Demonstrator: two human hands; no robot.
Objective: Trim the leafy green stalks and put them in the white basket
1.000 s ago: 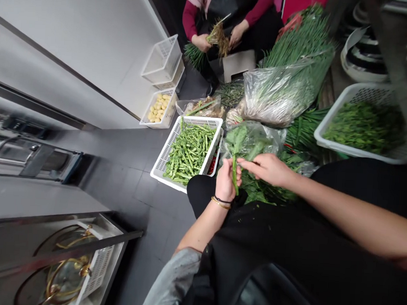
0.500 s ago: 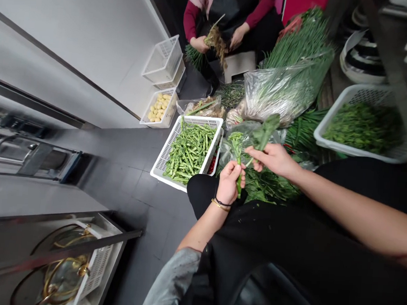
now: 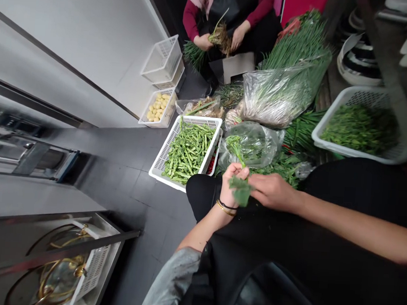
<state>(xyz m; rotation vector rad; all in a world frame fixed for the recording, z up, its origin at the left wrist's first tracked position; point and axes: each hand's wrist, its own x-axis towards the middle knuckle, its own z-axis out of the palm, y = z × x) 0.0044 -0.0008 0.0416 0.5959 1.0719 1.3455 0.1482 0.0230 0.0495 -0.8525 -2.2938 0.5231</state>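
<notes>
My left hand (image 3: 231, 188) is closed round a green vegetable stalk (image 3: 237, 149) whose leafy top sticks up above my fingers. My right hand (image 3: 273, 190) pinches a green leaf (image 3: 240, 190) right beside the left hand, over my black-aproned lap. A white basket (image 3: 161, 157) of trimmed green stalks stands on the floor just left of my hands. A heap of leafy greens (image 3: 281, 164) and a clear plastic bag (image 3: 259, 144) lie just beyond them.
Across from me a seated person (image 3: 229, 16) handles rooted greens. Bagged chives (image 3: 279, 92), a white basket of greens (image 3: 348, 150), a small basket of yellow pieces (image 3: 158, 108), stacked empty baskets (image 3: 162, 60) and a steel cart (image 3: 80, 255) surround the dark tiled floor (image 3: 126, 175).
My right hand pulled a leaf off the stalk, lifted it up to the right, then brought it down beside my left hand. The left hand kept hold of the stalk.
</notes>
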